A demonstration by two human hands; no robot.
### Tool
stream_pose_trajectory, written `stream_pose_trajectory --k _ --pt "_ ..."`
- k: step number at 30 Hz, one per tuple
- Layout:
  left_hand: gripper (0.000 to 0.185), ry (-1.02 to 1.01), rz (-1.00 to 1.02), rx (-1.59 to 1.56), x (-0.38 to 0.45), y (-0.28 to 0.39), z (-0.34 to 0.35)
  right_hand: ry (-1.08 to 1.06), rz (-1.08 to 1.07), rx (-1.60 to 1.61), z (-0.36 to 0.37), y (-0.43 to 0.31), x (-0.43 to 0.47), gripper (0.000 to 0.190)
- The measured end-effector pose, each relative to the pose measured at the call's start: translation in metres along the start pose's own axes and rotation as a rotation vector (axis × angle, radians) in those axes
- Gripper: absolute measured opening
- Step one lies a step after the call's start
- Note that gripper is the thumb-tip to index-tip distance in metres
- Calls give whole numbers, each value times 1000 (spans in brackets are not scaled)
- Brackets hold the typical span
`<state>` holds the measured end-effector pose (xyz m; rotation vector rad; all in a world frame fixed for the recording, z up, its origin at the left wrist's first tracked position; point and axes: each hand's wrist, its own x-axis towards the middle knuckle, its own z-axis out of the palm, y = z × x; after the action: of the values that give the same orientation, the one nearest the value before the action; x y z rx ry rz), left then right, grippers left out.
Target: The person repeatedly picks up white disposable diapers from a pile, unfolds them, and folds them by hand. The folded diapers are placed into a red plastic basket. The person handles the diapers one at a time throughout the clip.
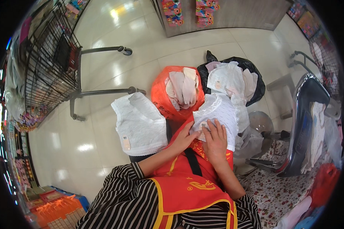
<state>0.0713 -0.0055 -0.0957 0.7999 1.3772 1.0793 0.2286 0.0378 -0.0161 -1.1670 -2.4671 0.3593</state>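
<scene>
A white, small-patterned garment with lace trim lies over my right knee. My left hand touches a small tag on it with the fingertips. Beside it my right hand rests on the cloth, its fingers extended over the tag's edge. A light grey garment with a lace hem is spread over my other knee, a pink tag near its lower corner. Beyond my knees stand an orange plastic bag holding pale garments and a black plastic bag topped with another tagged white garment.
A wire shopping cart stands at the left, its wheeled legs reaching across the tiled floor. To the right are a dark chair-like object with a chrome edge, clear plastic bags and floral cloth. Orange hangers lie lower left.
</scene>
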Motion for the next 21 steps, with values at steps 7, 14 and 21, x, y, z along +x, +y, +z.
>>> stream_pose_trajectory --k 7,14,21 --pt "26 -60 -182 -537 6 34 -6 179 118 277 -11 10 -1 39" --pt "23 -67 -312 -628 0 47 -8 331 627 1042 -9 31 -8 31" --pt "19 -123 -372 -531 -11 47 -14 462 799 1241 -15 37 -3 37"
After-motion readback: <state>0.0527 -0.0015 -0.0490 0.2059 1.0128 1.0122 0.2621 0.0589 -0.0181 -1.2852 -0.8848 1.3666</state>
